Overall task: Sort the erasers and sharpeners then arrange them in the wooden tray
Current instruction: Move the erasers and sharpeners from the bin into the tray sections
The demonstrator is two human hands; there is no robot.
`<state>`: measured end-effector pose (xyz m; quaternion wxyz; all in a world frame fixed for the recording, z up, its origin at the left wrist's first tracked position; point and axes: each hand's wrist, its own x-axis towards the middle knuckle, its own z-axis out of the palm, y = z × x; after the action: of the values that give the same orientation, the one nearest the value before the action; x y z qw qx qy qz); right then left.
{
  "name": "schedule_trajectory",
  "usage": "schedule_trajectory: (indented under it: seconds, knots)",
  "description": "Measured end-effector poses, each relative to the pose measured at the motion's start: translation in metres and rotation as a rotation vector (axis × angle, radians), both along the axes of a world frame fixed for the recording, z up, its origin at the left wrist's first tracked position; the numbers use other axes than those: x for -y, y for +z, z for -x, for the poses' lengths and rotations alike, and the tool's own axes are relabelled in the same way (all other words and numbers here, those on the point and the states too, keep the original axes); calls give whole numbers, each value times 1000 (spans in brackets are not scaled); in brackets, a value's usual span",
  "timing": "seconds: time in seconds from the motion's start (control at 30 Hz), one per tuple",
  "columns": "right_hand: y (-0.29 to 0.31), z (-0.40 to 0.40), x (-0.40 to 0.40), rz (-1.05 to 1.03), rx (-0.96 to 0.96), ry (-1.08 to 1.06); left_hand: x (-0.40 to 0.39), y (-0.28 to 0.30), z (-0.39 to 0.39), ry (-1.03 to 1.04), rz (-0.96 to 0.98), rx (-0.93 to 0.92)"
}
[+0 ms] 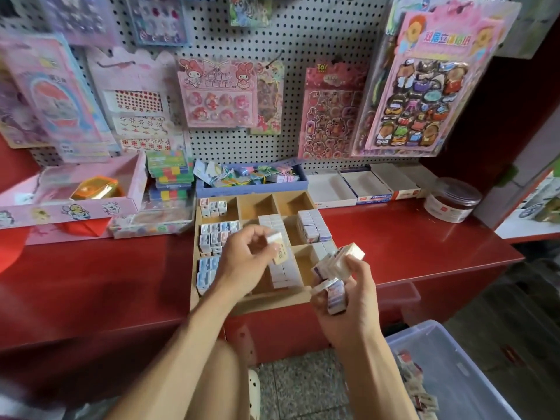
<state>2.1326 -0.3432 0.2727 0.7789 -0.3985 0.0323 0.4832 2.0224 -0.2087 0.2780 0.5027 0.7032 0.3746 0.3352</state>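
From the head camera we see the wooden tray (295, 301) on the red counter (409, 237), and we place everything else from it. Our left hand (242, 256) hovers over the tray's middle, fingers curled, pinching 1 small white eraser (277, 244) between thumb and fingertips. Our right hand (342, 295) is at the tray's near right corner, fingers wrapped round a stack of erasers (335, 274), several boxed pieces fanned out above the palm. In the tray, the left compartments hold blue-and-white pieces (213, 234) standing in rows, the middle and right compartments hold rows of white boxed erasers (313, 227), and 2 far compartments show bare wood. Just behind the tray sits a blue box (251, 186) of tagged items, and behind that a pegboard (303, 40) with sticker packs. Near and right of the tray, lower down, stands a clear bin (448, 374) with more loose pieces.
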Motion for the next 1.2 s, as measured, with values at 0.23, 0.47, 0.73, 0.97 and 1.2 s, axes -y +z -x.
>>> schedule_trajectory:
  seconds: [0.23,0.47,0.73,0.97,1.2]
  knots:
    - [-6,-18,-4,7,121,51,-68,-6,-26,0,-206,-293]
    - [-11,-25,-14,-9,113,66,-81,-23,-41,-69,-324,-520]
    - [-16,-27,-14,-52,113,111,-86,-31,-45,-78,-256,-447]
    - [-10,-25,-12,-21,138,130,-79,-27,-48,8,-466,-567]
    - [-2,-23,-13,18,157,162,-28,6,-47,-422,-91,-177]
